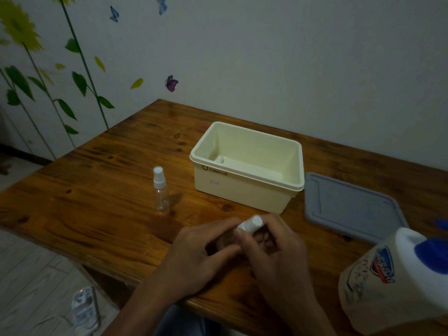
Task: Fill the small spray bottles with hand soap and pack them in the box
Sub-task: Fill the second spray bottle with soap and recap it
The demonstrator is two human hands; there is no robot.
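Both hands meet near the table's front edge around one small spray bottle (251, 223). My left hand (201, 253) wraps its clear body, which is mostly hidden. My right hand (278, 248) pinches its white spray cap. A second small spray bottle (160, 190), clear with a white cap, stands upright on the table to the left. The cream box (247, 187) sits open behind my hands, and nothing shows inside it. The large white hand soap bottle (397, 280) with a blue cap stands at the right front corner.
The grey box lid (349, 207) lies flat to the right of the box. The wooden table (97, 190) ends close to my body and at the left. A plastic water bottle (83, 309) rests on the tiled floor below the left edge.
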